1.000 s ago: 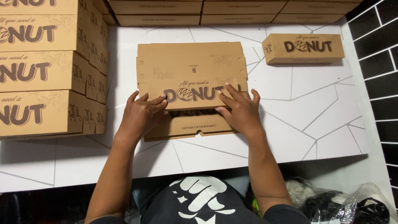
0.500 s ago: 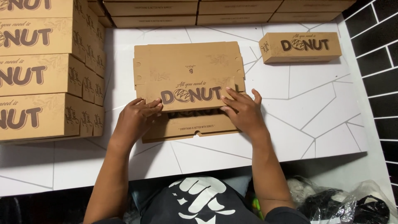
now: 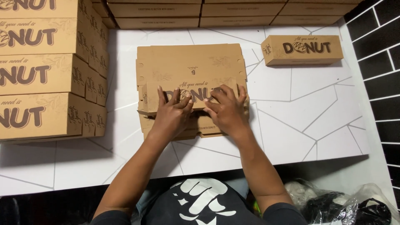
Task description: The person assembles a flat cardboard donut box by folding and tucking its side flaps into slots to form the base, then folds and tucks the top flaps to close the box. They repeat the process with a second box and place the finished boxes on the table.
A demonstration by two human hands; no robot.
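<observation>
Both hands (image 3: 200, 110) flat on box (image 3: 189, 68)

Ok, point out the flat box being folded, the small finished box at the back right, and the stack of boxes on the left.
Flat cardboard box (image 3: 189, 62): head view, on its bare top panel.
Small finished box (image 3: 302, 50): head view, on its printed front face.
Stack of boxes (image 3: 37, 77): head view, on the middle box's front face.
</observation>
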